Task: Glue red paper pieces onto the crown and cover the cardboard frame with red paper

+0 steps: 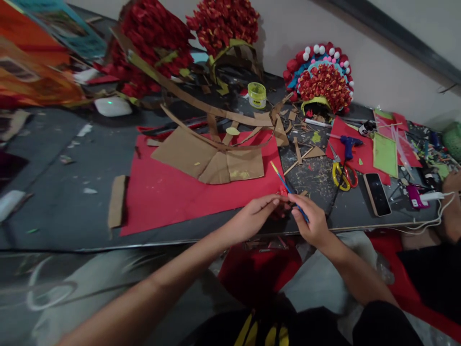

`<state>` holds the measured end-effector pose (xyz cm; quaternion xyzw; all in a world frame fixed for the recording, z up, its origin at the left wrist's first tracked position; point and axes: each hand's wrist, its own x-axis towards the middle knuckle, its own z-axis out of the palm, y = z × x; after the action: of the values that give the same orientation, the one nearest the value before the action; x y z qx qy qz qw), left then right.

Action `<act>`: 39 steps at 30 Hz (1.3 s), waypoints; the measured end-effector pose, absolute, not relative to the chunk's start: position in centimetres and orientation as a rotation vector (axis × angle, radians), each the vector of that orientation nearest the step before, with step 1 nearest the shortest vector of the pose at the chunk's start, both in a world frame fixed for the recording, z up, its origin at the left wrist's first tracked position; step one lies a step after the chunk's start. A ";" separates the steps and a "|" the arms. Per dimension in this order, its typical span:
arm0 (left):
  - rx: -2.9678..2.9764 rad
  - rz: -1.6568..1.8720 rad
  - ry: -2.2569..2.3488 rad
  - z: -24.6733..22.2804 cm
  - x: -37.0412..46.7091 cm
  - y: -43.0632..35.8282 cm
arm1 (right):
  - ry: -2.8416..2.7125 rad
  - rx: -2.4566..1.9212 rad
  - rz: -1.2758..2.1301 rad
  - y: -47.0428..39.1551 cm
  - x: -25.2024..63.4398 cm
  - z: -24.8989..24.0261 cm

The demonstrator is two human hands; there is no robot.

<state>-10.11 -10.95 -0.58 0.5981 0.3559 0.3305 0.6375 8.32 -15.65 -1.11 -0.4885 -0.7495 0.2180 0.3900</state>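
Observation:
In the head view, my right hand (312, 222) is closed around a thin blue paintbrush (283, 181), its yellowish tip pointing up and to the left. My left hand (257, 214) meets it at the table's front edge, fingers curled together. Something small and red (281, 191) shows at its fingertips, too blurred to name. Just beyond both hands lies a sheet of red paper (173, 202). Several joined pieces of brown cardboard (216, 166) rest on it, with long curved cardboard strips (201, 103) rising behind.
Scissors (340, 175), a blue glue gun (348, 146) and a phone (377, 194) lie to the right. A yellow paint jar (257, 96) stands behind the cardboard. Red flowered headdresses (225, 24) line the wall. Another person's arm (452, 211) is at the right edge.

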 end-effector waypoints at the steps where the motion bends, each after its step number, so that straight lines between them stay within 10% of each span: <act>1: 1.400 0.735 0.807 -0.5 -10.0 -11.1 | -1.897 -1.236 0.551 -15.7 8.3 -1.2; 39: 2.681 0.643 1.309 -2.3 -11.0 -10.3 | -1.490 -1.396 0.732 -11.9 7.0 -3.3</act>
<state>-11.00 -10.29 -2.29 0.8775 0.4285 0.2105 0.0446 7.00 -11.92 -3.27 -0.5691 -0.6071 0.2985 0.4674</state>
